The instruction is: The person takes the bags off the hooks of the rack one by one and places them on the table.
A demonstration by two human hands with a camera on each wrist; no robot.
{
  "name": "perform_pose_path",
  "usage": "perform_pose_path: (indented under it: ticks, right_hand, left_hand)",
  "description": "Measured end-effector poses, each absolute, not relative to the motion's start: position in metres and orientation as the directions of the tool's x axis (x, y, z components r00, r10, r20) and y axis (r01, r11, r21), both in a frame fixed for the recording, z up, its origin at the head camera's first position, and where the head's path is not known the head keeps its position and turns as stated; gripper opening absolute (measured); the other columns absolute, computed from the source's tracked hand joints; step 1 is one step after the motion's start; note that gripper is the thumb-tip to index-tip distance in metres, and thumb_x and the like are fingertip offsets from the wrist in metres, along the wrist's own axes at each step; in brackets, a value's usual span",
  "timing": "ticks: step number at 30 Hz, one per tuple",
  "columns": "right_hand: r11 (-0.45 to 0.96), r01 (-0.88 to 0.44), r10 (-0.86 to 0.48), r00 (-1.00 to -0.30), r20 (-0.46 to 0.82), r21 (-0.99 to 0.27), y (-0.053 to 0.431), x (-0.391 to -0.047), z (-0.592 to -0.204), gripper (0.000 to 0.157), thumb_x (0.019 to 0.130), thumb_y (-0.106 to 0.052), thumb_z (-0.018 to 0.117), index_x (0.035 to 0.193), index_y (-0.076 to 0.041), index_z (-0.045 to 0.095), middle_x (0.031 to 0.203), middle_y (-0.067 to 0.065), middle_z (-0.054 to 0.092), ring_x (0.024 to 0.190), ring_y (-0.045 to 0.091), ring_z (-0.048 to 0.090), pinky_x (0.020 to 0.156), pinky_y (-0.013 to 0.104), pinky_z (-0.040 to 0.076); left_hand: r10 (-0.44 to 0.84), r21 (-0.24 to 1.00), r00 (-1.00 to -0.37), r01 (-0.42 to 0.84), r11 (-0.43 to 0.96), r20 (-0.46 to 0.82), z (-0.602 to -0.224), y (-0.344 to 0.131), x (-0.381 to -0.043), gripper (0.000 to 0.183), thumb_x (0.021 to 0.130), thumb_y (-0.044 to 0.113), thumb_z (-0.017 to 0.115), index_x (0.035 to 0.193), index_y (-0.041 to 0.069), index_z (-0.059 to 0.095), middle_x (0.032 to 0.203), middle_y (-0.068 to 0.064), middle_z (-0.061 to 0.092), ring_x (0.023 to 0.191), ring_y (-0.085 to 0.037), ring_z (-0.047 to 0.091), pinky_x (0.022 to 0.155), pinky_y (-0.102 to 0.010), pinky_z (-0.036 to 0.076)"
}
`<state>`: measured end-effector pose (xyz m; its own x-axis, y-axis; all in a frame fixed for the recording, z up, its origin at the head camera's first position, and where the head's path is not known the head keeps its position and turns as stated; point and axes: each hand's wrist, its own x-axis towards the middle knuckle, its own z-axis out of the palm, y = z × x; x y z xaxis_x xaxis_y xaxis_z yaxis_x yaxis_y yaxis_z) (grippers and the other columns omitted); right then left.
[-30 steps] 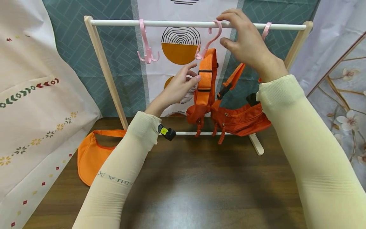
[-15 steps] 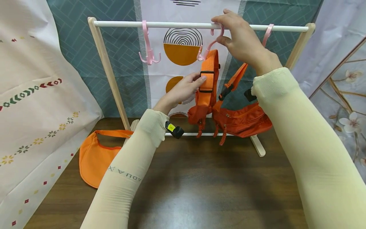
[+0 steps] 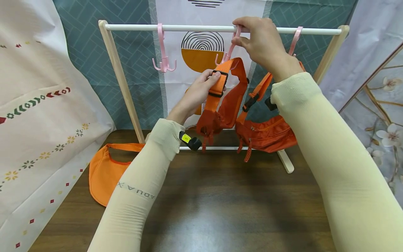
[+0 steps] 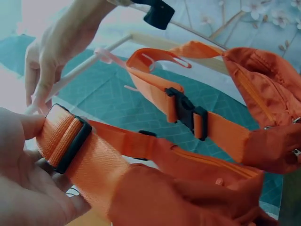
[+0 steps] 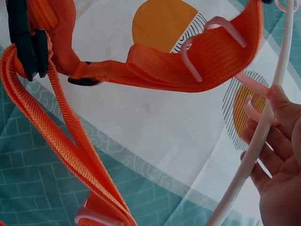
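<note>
My left hand point(image 3: 196, 93) pinches the orange strap of a red-orange waist bag point(image 3: 232, 106) at its black slider buckle point(image 4: 70, 139). This strap point(image 5: 214, 66) loops over the prongs of the middle pink hook point(image 3: 231, 49), and the bag hangs below. On the white rail point(image 3: 195, 28), my right hand point(image 3: 266, 45) pinches the top of that hook, thumb in front and fingers behind the rail. A second red-orange waist bag point(image 3: 266, 134) with a black side-release buckle point(image 4: 187, 113) hangs from the right pink hook point(image 3: 295, 41), partly behind my right sleeve.
Another pink hook point(image 3: 163, 57) hangs from the rail's left part with bare prongs. An orange shoulder bag point(image 3: 105, 175) lies on the brown table point(image 3: 233, 203) at left, partly behind my left sleeve. The rail rests on wooden legs point(image 3: 121, 77), with patterned cloths behind.
My left hand has taken hold of the strap and pulled it leftward, tilting the first waist bag and spreading its strap loop. The middle hook has straightened and turned under my right hand.
</note>
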<state>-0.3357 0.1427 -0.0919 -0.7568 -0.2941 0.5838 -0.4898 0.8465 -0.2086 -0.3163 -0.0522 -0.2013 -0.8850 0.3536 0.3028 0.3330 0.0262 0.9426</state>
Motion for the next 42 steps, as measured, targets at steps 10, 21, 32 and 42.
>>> perform_pose_path:
  ticks: [10,21,32,42]
  right_hand:
    - [0.882,-0.425,-0.237,-0.772,0.589,-0.203,0.133,-0.339,-0.093,0.051,0.106,-0.031,0.060,0.154,-0.018,0.053,0.143,0.009,0.064,0.136,0.030,0.049,0.119,0.041,0.035]
    - [0.878,-0.423,-0.221,-0.775,0.592,-0.226,0.128,-0.343,-0.092,0.049,0.105,-0.032,0.061,0.152,-0.019,0.056,0.144,0.007,0.064,0.135,0.028,0.052,0.116,0.040,0.039]
    - [0.884,-0.407,-0.210,-0.786,0.581,-0.232,0.125,-0.346,-0.092,0.050,0.106,-0.035,0.060,0.153,-0.019,0.055,0.145,0.009,0.062,0.133,0.030,0.051,0.118,0.039,0.036]
    - [0.878,-0.407,-0.209,-0.798,0.565,-0.250,0.130,-0.348,-0.093,0.052,0.106,-0.034,0.058,0.156,-0.020,0.051,0.145,0.010,0.062,0.136,0.030,0.048,0.111,0.044,0.045]
  left_hand:
    - [0.333,0.938,-0.880,0.343,-0.050,0.339,-0.184,-0.054,-0.316,0.032,0.114,0.029,0.043,0.130,0.004,0.052,0.101,-0.013,0.061,0.094,-0.023,0.059,0.083,-0.031,0.051]
    - [0.382,0.911,-0.832,0.402,-0.087,0.403,-0.163,-0.063,-0.312,0.035,0.113,0.029,0.040,0.138,0.005,0.050,0.103,-0.014,0.057,0.097,-0.029,0.058,0.085,-0.031,0.050]
    - [0.398,0.888,-0.795,0.428,-0.169,0.458,-0.152,-0.085,-0.304,0.029,0.114,0.026,0.040,0.128,0.005,0.055,0.105,-0.017,0.054,0.095,-0.026,0.055,0.082,-0.033,0.047]
    - [0.369,0.915,-0.837,0.378,-0.143,0.404,-0.153,-0.096,-0.299,0.030,0.114,0.026,0.041,0.130,0.005,0.055,0.100,-0.014,0.054,0.094,-0.026,0.054,0.086,-0.033,0.047]
